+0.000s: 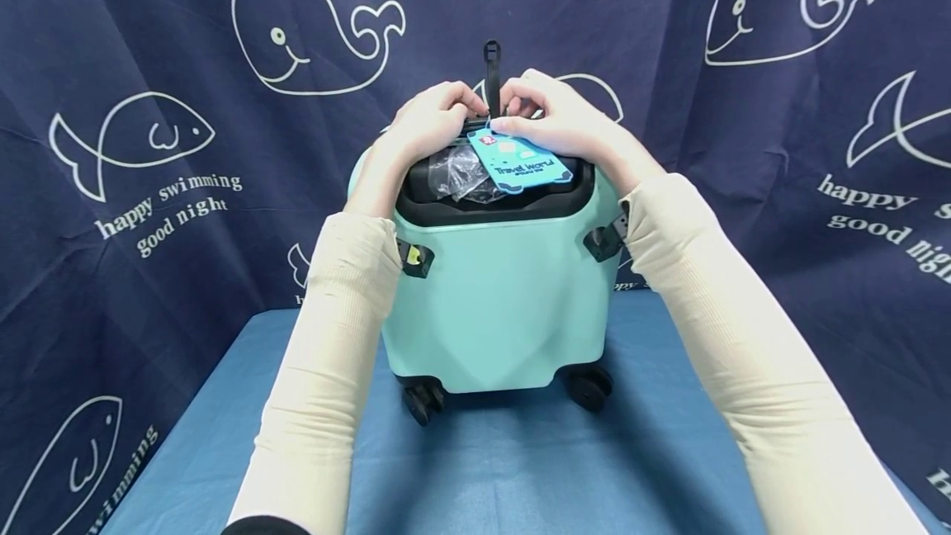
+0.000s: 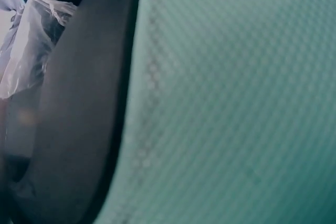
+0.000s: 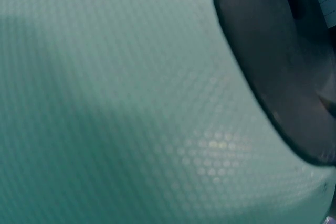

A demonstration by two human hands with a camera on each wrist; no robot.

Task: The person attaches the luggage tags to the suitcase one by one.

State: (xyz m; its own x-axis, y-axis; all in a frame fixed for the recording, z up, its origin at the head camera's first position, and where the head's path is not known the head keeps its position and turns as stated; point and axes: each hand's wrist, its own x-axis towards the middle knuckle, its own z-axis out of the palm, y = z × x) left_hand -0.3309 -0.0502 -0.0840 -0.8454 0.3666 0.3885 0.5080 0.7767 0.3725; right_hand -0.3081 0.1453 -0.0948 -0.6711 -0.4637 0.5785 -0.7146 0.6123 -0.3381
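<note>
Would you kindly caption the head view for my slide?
Left hand and right hand at an upright black strap atop a mint suitcase with a blue tag.

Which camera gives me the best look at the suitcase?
The head view: it shows most of the suitcase's front, from the black top panel down to two wheels. Each wrist view shows only a close patch of textured green shell and part of that panel.
</note>
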